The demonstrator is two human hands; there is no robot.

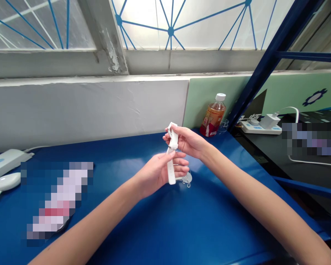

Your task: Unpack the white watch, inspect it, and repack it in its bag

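Above the middle of the blue table (165, 228), both hands hold one narrow white object (171, 173) with a jointed, folded-looking upper part. My left hand (157, 173) has its thumb on the lower flat strip, which lies across the fingers. My right hand (189, 141) pinches the upper part between thumb and fingers. A small clear disc with a beaded chain (187, 179) shows just behind my left fingertips; whether it is joined to the white object I cannot tell.
A bottle with a white cap (213, 117) stands by the wall, beside a small clear item. A blurred-out flat object (60, 198) and a white power strip (8, 163) lie at left. Blue metal bars (264, 62) rise at right.
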